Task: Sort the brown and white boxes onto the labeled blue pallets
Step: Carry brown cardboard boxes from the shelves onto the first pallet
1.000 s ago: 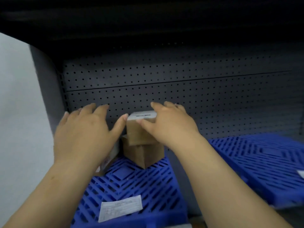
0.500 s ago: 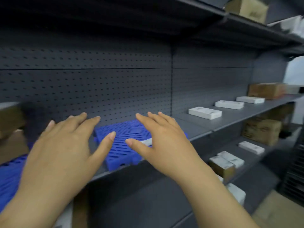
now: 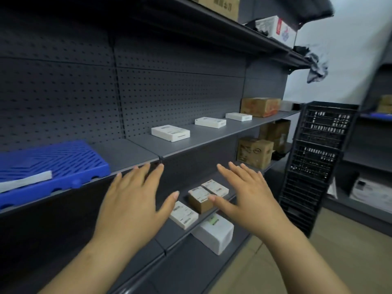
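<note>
Left hand (image 3: 135, 200) and right hand (image 3: 252, 196) both spread flat, empty. Small brown box (image 3: 200, 198) on lower shelf (image 3: 212, 251), between and beyond them; blue pallet (image 3: 53, 164) far left.

Dark grey pegboard shelving (image 3: 169, 98) fills the left of the frame, a black plastic crate stack (image 3: 318, 164) stands at right, and some crumpled dark cloth (image 3: 317, 68) hangs upper right.
</note>
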### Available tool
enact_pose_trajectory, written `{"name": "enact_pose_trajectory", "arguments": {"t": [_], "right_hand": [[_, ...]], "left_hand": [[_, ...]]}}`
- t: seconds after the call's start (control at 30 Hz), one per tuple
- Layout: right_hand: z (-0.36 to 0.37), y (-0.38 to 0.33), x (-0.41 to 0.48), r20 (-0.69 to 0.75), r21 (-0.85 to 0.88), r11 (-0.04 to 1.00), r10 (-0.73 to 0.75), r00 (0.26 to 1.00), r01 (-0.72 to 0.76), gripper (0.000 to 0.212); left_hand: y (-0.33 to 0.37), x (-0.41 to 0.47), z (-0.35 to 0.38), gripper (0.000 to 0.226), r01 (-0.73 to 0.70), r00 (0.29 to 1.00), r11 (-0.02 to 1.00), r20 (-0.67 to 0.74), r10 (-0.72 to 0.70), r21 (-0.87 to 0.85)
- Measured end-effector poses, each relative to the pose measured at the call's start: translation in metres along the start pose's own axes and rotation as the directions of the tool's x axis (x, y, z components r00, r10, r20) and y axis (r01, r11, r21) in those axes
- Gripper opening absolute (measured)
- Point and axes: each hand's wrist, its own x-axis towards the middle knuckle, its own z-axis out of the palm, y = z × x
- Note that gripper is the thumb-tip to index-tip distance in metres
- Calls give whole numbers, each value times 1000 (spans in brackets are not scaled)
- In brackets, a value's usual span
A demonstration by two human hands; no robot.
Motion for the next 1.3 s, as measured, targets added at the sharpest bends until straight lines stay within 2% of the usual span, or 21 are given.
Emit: {"name": "enact_pose_trajectory", "arguments": {"t": [0.17, 0.3, 0.5, 0.63, 0.8, 0.93, 1.03, 1.13, 1.17, 1.3], "right_hand": [[20, 82, 17, 9, -12, 994, 106, 994, -106, 74], [46, 136, 49, 16, -13, 991, 133, 991, -133, 78], [105, 210, 127, 35, 23, 995, 93, 995, -94, 81], [156, 244, 182, 112, 42, 999, 23, 993, -28, 81], [225, 272, 234, 227, 64, 998, -44, 973, 30, 84], [286, 283, 265, 313, 105, 993, -85, 946, 54, 107], [334, 289, 284, 399, 136, 990, -90, 912, 38, 111], [385, 298, 297, 467, 164, 986, -96, 879, 21, 92], [401, 300, 300, 472, 176, 984, -97, 876, 15, 92], [454, 300, 307, 454, 163, 986, -100, 885, 28, 105]], "left_hand": [[49, 37, 64, 72, -57, 998, 998, 28, 56, 15], [77, 68, 128, 72, -81, 996, 996, 33, 80, 33], [109, 127, 239, 78, -51, 991, 999, 121, 49, 9], [113, 162, 311, 80, -45, 979, 999, 202, 39, 22], [92, 194, 386, 79, -73, 942, 996, 331, 54, 44], [69, 217, 443, 78, -67, 904, 996, 425, 36, 59], [56, 231, 487, 76, -28, 894, 997, 448, -7, 73], [49, 240, 529, 76, 15, 890, 996, 453, -55, 91], [47, 243, 543, 75, 25, 887, 994, 455, -72, 109], [43, 256, 586, 67, 91, 888, 982, 433, -156, 168]]}}
